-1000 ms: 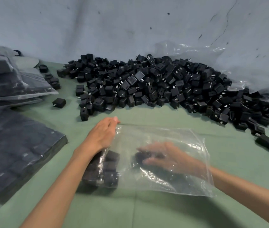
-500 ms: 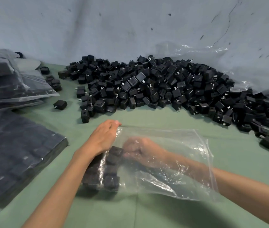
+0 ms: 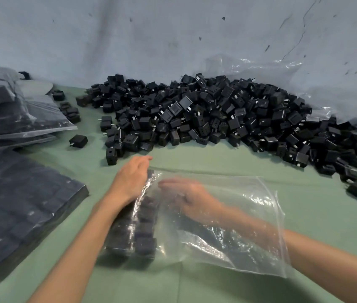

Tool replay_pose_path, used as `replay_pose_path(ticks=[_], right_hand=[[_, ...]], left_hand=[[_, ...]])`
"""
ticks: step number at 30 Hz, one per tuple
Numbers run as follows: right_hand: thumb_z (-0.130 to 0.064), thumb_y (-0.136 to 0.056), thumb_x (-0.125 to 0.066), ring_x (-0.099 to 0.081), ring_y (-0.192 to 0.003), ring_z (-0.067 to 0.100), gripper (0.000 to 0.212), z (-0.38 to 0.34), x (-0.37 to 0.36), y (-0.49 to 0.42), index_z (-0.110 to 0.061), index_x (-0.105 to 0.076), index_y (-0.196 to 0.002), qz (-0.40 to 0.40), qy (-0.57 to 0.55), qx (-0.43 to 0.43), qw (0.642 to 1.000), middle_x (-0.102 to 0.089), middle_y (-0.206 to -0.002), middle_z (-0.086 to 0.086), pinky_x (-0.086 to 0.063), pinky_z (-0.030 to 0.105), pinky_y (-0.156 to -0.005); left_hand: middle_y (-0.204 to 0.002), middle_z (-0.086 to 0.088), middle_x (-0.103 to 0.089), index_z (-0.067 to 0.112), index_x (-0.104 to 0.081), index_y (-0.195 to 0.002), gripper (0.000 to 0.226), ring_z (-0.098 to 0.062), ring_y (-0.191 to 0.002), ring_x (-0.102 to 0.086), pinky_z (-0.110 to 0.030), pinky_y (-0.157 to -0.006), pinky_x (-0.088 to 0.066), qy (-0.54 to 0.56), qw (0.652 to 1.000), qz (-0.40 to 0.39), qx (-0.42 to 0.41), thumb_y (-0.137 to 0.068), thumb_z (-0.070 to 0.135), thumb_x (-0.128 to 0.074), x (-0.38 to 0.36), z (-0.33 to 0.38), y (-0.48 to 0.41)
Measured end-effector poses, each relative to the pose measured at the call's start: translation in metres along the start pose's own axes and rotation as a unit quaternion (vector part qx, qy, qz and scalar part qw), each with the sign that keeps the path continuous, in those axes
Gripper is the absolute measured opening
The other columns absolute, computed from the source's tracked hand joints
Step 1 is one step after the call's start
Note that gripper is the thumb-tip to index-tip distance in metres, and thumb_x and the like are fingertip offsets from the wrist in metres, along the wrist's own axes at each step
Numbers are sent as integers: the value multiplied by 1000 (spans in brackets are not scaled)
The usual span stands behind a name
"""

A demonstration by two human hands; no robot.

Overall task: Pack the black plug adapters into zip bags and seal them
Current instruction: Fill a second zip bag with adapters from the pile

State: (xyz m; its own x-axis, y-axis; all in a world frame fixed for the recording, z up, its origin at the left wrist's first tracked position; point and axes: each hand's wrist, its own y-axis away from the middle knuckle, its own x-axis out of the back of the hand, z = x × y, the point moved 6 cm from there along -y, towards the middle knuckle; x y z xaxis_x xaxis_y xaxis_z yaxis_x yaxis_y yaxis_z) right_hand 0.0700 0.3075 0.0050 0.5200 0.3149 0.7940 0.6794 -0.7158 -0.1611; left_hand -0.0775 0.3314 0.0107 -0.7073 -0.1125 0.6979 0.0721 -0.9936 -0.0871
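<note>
Adapters in bag (image 3: 143, 237): stacked in columns at the left end of the zip bag (image 3: 249, 215), which lies flat on the desk (image 3: 195, 285).
Change: the batch carried in a second ago now sits against them.
Right hand (image 3: 193, 197): inside the bag and blurred, fingers seemingly straight and empty.
Left hand (image 3: 131, 180): flat, steadying the bag's left edge.
Meaning: the bag is mostly unfilled, so more are needed from the pile (image 3: 217, 114).

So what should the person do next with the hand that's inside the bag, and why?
Probably draw the right hand out of the zip bag and fetch more from the pile. Only a small block of adapters sits at its left end, braced by the left hand; most of it looks empty.
</note>
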Motion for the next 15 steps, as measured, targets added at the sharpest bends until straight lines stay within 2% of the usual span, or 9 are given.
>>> replay_pose_path(ticks=[3,5,8,9,11,12,13,14,15], right_hand=[[8,-90,-49,-54,-119,25,36,-8,-3,-1,5,-55,-125,27,23,62,997,-56,-131,16,-37,24,-107],[-4,-96,-42,-54,-116,29,35,-20,-14,-5,13,-50,-126,29,6,76,997,-58,-124,23,-33,26,-110],[-44,-92,-8,-33,-136,22,75,-18,-22,-2,5,-31,-143,-7,27,35,999,-38,-147,18,-13,17,-114],[-45,-90,-7,-31,-138,22,73,-9,-20,4,-3,-27,-147,-37,66,19,997,-33,-151,13,-17,20,-114],[-28,-103,-31,-37,-135,21,48,-5,-21,5,-6,-31,-146,-86,141,0,986,-38,-147,15,-28,29,-111],[-15,-101,-39,-46,-128,16,40,-4,-27,-11,2,-39,-138,-36,188,-31,981,-49,-136,21,-34,26,-106],[-10,-99,-42,-58,-111,5,31,3,-26,-27,12,-48,-119,-44,236,-148,959,-64,-113,23,-39,18,-97],[-17,-96,-50,-64,-88,-3,28,1,-47,-34,11,-55,-96,-73,165,-208,961,-72,-86,13,-43,12,-84],[-33,-87,-63,-64,-74,-5,36,2,-54,-50,3,-59,-82,45,156,-246,956,-71,-71,2,-45,9,-74]], left_hand=[[-149,2,-39,18,-42,-142,45,-12,-135,-34,-32,-113,-24,-55,998,-23,-20,-103,27,-22,-10,3,2],[-149,2,-39,18,-42,-142,46,-12,-135,-34,-31,-113,-23,-58,998,-22,-19,-103,28,-21,-10,0,1],[-147,1,-41,17,-43,-141,45,-14,-135,-33,-27,-111,-19,-83,996,-30,-29,-103,28,-22,-12,1,2],[-148,0,-40,17,-42,-142,44,-14,-136,-32,-27,-112,-16,-112,992,-38,-39,-103,27,-23,-15,2,3],[-150,1,-37,17,-39,-144,45,-14,-138,-28,-30,-116,-7,-181,980,-53,-61,-103,27,-22,-18,3,4],[-151,2,-36,17,-37,-145,46,-13,-139,-26,-31,-117,-2,-204,975,-56,-68,-103,28,-22,-19,3,4],[-151,2,-35,16,-36,-145,47,-12,-140,-24,-32,-117,2,-219,971,-57,-74,-103,28,-21,-19,4,5],[-152,2,-34,16,-36,-145,47,-11,-141,-23,-32,-117,4,-230,968,-56,-79,-103,29,-21,-19,5,5],[-152,2,-35,15,-37,-145,47,-11,-141,-23,-32,-116,5,-238,966,-54,-85,-103,29,-21,-19,6,6]])
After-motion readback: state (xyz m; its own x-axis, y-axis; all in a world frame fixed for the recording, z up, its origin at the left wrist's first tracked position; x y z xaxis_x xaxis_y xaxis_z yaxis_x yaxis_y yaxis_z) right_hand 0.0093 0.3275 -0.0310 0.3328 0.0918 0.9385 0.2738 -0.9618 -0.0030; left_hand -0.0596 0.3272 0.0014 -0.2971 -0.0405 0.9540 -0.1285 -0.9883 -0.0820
